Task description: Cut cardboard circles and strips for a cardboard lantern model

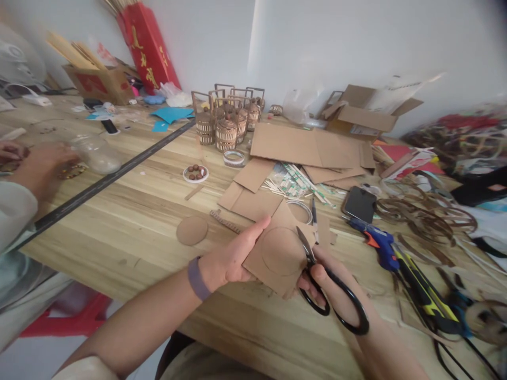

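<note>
My left hand [240,253] grips the left edge of a brown cardboard piece [279,253] with a circle drawn on it, thumb on top and fingers underneath. My right hand [322,277] holds black-handled scissors [309,245], whose blades lie over the right side of the drawn circle. Some fingers of this hand are hidden behind the cardboard and handles. A round cardboard disc [192,230] lies flat on the table to the left, beside a short ruler [224,220].
Cardboard sheets [293,145] and small woven baskets [226,134] stand or lie farther back. A blue glue gun [378,245], a phone [359,205] and coiled strips [428,216] are at the right. Another person's hand [49,163] is at the left, beyond a black strip [119,174].
</note>
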`<control>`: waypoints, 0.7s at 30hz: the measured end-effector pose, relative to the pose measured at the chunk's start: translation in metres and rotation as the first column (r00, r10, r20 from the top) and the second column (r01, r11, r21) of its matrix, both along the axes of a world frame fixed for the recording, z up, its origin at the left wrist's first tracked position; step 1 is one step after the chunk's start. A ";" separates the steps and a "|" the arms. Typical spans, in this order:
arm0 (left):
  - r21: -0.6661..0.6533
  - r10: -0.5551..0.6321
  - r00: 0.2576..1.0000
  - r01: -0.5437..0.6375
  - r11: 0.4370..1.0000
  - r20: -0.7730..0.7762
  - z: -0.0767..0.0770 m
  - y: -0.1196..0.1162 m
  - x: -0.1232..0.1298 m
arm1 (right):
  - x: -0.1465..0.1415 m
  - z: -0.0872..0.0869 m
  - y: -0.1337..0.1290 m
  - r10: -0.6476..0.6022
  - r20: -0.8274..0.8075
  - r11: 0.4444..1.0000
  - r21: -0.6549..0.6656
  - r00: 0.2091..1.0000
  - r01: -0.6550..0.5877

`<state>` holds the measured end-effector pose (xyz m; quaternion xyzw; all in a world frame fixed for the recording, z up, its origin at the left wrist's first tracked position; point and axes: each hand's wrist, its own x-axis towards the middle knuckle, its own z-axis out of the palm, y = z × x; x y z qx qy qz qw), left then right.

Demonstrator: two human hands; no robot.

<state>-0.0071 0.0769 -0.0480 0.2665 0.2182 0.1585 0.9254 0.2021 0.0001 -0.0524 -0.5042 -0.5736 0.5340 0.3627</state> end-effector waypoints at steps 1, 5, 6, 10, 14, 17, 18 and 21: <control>-0.013 -0.014 1.000 0.014 1.000 -0.010 0.000 0.000 0.000 | -0.001 0.001 0.000 -0.001 -0.011 1.000 -0.004 1.000 0.001; -0.042 -0.041 0.998 0.038 0.998 -0.054 0.006 -0.002 -0.001 | -0.005 0.004 0.000 0.012 -0.046 1.000 0.011 0.999 -0.012; -0.039 -0.042 0.998 0.041 0.998 -0.049 0.007 -0.004 -0.001 | -0.005 0.004 0.000 0.016 -0.051 1.000 0.016 0.999 -0.016; -0.012 0.018 0.998 -0.018 1.000 -0.066 0.013 -0.008 -0.004 | -0.006 0.007 0.000 0.021 -0.036 0.999 0.026 0.999 -0.020; -0.012 0.059 0.994 -0.060 0.998 -0.097 0.017 -0.009 -0.004 | -0.006 0.012 0.002 0.049 -0.018 0.999 0.018 0.999 -0.049; -0.008 0.044 0.996 -0.045 0.999 -0.081 0.019 -0.010 -0.004 | -0.006 0.013 0.003 0.055 -0.022 0.998 0.033 0.998 -0.055; -0.001 0.041 0.997 -0.042 0.999 -0.070 0.019 -0.011 -0.003 | -0.005 0.013 0.004 0.054 -0.025 0.998 0.036 0.998 -0.053; 0.015 0.051 0.997 -0.050 0.999 -0.053 0.020 -0.012 -0.003 | -0.005 0.014 0.005 0.062 -0.030 0.998 0.016 0.998 -0.062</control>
